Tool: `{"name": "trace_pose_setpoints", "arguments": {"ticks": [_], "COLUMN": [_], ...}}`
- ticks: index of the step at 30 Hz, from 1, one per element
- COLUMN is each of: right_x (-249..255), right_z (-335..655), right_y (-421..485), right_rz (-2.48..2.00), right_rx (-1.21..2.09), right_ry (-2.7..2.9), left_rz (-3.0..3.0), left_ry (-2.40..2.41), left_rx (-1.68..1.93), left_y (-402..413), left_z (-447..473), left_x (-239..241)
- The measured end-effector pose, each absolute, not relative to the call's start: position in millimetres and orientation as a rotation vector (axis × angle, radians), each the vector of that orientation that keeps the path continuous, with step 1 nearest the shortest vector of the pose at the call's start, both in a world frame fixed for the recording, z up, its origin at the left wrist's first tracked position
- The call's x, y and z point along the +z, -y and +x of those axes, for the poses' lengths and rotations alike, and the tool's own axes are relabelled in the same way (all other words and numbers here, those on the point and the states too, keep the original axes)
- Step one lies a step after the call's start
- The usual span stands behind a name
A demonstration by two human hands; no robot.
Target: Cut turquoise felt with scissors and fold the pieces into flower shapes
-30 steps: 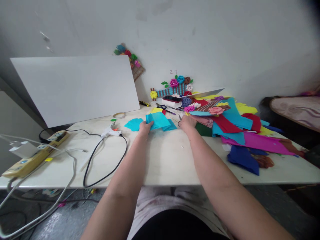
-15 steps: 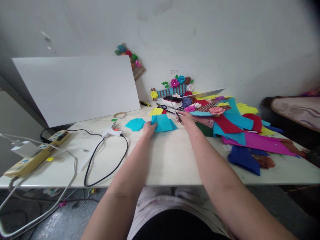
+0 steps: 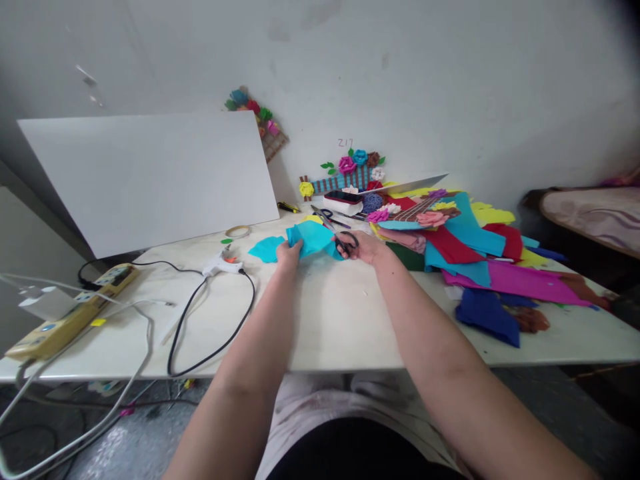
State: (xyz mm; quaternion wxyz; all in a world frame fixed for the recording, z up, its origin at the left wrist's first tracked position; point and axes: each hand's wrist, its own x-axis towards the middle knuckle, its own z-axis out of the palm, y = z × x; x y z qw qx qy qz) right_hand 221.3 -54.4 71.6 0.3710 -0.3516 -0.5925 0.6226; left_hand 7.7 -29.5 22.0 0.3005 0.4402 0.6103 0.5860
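Observation:
My left hand grips a turquoise felt sheet and lifts its edge off the white table. Black-handled scissors are in my right hand, their blades pointing up-left over the sheet. Another turquoise piece lies flat just left of my left hand.
A heap of coloured felt sheets fills the table's right side. A glue gun with a black cable, a power strip and a tape roll lie left. A white board leans on the wall beside paper-flower crafts.
My right hand took up the scissors and brought them left to the turquoise sheet. My left hand raised the sheet slightly off the table.

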Motion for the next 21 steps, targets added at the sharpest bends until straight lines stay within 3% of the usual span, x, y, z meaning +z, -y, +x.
{"name": "trace_pose_setpoints", "arguments": {"ticks": [21], "right_x": [91], "right_z": [242], "right_y": [68], "right_rz": [-1.197], "right_rx": [1.707], "right_ry": [2.027], "left_rz": [1.148], "left_ry": [-1.67], "left_rx": [1.751], "left_y": [22], "left_z": [-1], "left_x": [21]}}
